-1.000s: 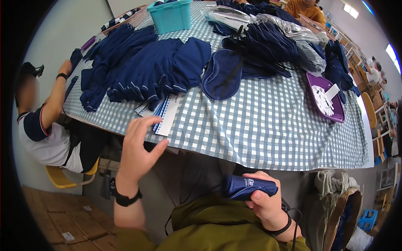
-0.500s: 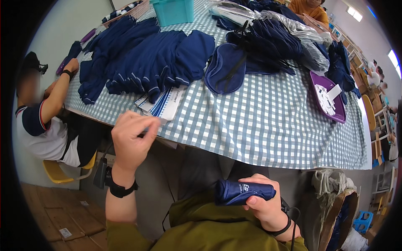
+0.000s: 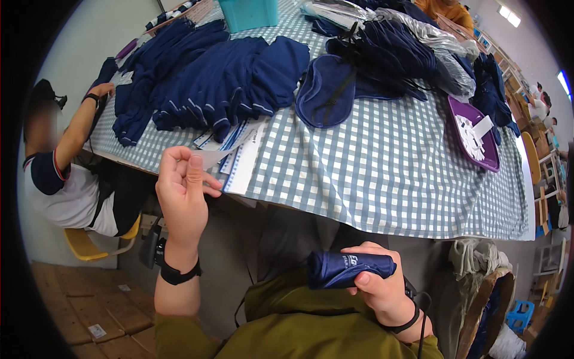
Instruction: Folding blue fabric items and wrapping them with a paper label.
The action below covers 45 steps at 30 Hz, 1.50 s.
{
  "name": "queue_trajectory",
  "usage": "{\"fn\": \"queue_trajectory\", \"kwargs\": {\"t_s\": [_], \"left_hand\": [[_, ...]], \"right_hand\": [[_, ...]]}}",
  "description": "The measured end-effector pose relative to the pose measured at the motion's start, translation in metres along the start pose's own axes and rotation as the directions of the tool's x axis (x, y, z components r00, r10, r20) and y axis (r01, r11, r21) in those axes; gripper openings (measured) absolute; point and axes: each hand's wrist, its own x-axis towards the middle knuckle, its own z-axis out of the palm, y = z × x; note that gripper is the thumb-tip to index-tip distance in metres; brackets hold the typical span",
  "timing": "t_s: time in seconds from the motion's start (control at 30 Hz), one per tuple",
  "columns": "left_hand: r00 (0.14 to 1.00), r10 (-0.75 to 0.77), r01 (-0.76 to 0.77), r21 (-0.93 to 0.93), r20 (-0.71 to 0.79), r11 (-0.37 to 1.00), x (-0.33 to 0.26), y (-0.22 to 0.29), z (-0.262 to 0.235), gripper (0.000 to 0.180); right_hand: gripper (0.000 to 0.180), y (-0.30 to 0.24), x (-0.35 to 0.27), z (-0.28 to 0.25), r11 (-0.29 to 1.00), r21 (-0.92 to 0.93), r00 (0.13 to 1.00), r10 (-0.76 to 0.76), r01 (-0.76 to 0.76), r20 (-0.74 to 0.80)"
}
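My left hand (image 3: 182,188) is at the table's front edge, thumb and forefinger pinched on a thin pale slip (image 3: 212,157). Just beyond it lie several white-and-blue printed cards (image 3: 244,164), partly under a row of folded navy garments (image 3: 209,81). Over my lap, my right hand (image 3: 379,281) is closed round a tightly rolled navy cloth bundle (image 3: 332,272) with pale printing. The roll lies level, its free end pointing left. On the table in front, a flat navy pouch (image 3: 326,93) with a dark zip or strap rests beside more dark navy pieces (image 3: 388,57).
A purple tray (image 3: 493,158) of white slips sits at the table's right. A teal bin (image 3: 250,13) stands at the back. To the left sits a co-worker (image 3: 78,143), handling navy cloth; another person (image 3: 445,13) is across the table. Cardboard boxes (image 3: 78,302) lie lower left.
My left hand has turned and lifted slightly, and the pale slip now shows between its fingertips. The cards beside it have shifted. My right hand keeps the roll in nearly the same place.
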Motion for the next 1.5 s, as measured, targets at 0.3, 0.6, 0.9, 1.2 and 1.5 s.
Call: {"fn": "queue_trajectory", "kwargs": {"t_s": [0.3, 0.6, 0.9, 1.2, 1.5], "left_hand": [[0.995, 0.039, -0.063, -0.269, -0.091, 0.961, 0.000, -0.001, 0.007, 0.042], [0.689, 0.471, -0.550, 0.025, -0.551, 0.835, 0.013, 0.016, -0.012, 0.025], [0.859, 0.236, -0.481, -0.563, -0.454, 0.672, -0.011, 0.047, -0.025, 0.033], [0.887, -0.161, -0.138, -0.583, -0.432, 0.801, -0.043, 0.078, 0.037, 0.023], [0.877, 0.103, 0.352, -0.774, 0.469, 0.526, -0.063, 0.120, 0.099, 0.030]], "right_hand": [[0.049, -0.001, 0.005, 0.001, 0.999, 0.041, 1.000, 0.011, -0.012, 0.009], [0.044, -0.004, 0.010, 0.002, 0.993, 0.113, 0.998, 0.037, -0.041, 0.041], [0.045, -0.017, 0.007, -0.008, 0.988, 0.082, 0.991, -0.132, 0.132, 0.002], [0.037, -0.035, -0.032, -0.020, 0.870, -0.337, 0.918, -0.394, 0.359, -0.039], [0.038, -0.068, -0.085, -0.026, 0.778, -0.384, 0.822, -0.564, 0.498, -0.078]]}}
